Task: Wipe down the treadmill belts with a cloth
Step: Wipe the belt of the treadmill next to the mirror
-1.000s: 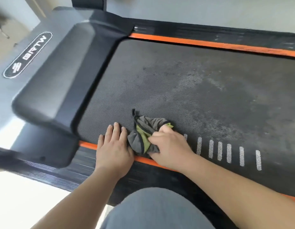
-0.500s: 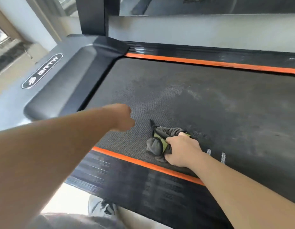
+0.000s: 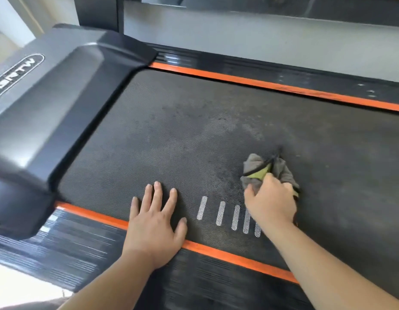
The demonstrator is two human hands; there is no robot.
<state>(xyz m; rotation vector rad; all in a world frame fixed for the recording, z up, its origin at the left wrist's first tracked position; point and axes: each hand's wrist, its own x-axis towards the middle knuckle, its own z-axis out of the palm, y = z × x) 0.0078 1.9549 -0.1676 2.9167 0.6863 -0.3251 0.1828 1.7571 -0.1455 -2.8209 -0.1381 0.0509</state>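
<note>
The black textured treadmill belt [image 3: 194,135] fills the middle of the view, with pale dusty patches toward its far side. A crumpled grey cloth with a yellow-green patch [image 3: 261,168] lies on the belt right of centre. My right hand [image 3: 271,203] grips the cloth from the near side, fingers curled over it. My left hand [image 3: 156,222] rests flat on the belt's near edge, fingers spread and straight, its heel over the orange stripe.
Orange stripes [image 3: 238,258] and ribbed black side rails [image 3: 82,242] border the belt near and far. The grey motor cover [image 3: 60,104] with a logo rises at the left. White dash marks [image 3: 221,212] are printed on the belt between my hands. A pale wall [image 3: 261,36] runs behind.
My left hand came down from the air and now lies flat on the belt's near edge. My right hand has slid the cloth rightward and farther onto the belt.
</note>
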